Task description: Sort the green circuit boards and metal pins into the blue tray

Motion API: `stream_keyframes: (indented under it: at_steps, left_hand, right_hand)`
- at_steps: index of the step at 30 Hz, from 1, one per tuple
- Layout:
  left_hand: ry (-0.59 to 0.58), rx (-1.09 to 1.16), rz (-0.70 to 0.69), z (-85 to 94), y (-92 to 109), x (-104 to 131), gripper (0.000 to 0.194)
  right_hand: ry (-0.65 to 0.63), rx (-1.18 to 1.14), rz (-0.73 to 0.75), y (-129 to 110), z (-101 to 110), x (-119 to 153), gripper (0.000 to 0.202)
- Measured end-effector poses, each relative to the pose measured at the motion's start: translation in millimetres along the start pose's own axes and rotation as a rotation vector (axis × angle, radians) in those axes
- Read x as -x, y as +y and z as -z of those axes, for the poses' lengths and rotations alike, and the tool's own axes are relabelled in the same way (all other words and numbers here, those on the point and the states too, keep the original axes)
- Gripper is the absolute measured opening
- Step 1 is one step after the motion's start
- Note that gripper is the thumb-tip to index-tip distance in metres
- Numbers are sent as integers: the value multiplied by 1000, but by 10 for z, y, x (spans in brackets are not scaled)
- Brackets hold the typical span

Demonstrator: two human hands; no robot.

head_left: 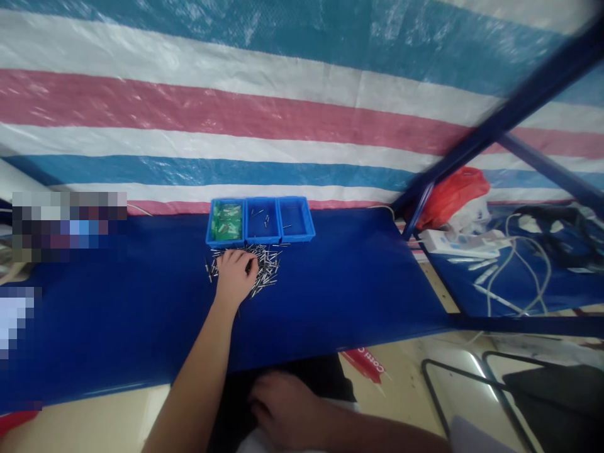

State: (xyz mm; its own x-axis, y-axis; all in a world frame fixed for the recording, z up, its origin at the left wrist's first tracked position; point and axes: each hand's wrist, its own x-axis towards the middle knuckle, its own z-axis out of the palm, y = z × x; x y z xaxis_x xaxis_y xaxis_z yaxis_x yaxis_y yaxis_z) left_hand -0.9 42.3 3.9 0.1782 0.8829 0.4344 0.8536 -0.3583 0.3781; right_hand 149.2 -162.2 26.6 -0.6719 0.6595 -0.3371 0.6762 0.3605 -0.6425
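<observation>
My left hand point(236, 269) rests on a pile of thin silvery metal pins point(267, 269) on the blue tabletop. Its fingers curl down into the pile, with the thumb at the right; the fingertips are hidden. Just behind the pile stand three blue bins side by side. Green-tinted packets lie in the left bin point(225, 244), a few loose pins in the middle bin point(263, 240), and at least one in the right bin point(298, 238). My right hand point(280, 399) lies low over my lap, below the table edge, its fingers loosely curled and no object visible in it.
A striped plastic sheet point(283, 119) hangs behind the table point(349, 283). To the right are a blue metal frame point(453, 154), a red bag point(453, 195), a white power strip point(462, 242) and cables. A black-framed chair point(557, 402) stands lower right. Blurred-out items occupy the left.
</observation>
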Motion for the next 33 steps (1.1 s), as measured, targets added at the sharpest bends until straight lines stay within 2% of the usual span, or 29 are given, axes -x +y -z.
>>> stream_keyframes:
  at_steps: [2, 4, 5, 9, 12, 15, 16, 18, 21, 24, 27, 33]
  left_hand:
    - [-8, 4, 0, 5, -5, -3, 19]
    - [-11, 15, -2, 6, -13, -7, 19]
    - [-14, 20, -4, 6, -16, -10, 19]
    - [-21, 24, -12, -1, -24, -22, 19]
    - [-24, 19, -17, -6, -20, -26, 19]
    - [-36, 29, -22, -6, -5, -26, 19]
    - [-36, 33, -20, -5, 1, -26, 19]
    - [-33, 35, -15, -3, 15, -27, 18]
    - [-36, 29, -21, 4, 31, -27, 18]
    - [-45, 31, -31, 6, 36, -23, 17]
    - [-48, 31, -28, -4, 34, -14, 16]
    - [-52, 27, -28, -7, 43, 9, 16]
  right_hand:
    - [1, 103, -189, 36, -31, -1, 28]
    - [-86, 186, -328, 92, -55, -31, 25]
    - [-121, 205, -350, 125, -62, -40, 24]
    - [-131, 253, -395, 205, -4, 33, 20]
    - [-101, 220, -251, 153, 202, 163, 23]
    - [-56, -41, -46, 68, 546, 200, 21]
    - [-16, -133, 11, 56, 669, 171, 21]
    - [190, -201, 29, 84, 895, 55, 21]
    - [476, -134, -73, 263, 1152, -198, 22]
    - [653, 76, -179, 517, 1337, -444, 13]
    - [666, 206, -216, 728, 1478, -634, 15]
    - [603, 114, -138, 954, 1589, -880, 14]
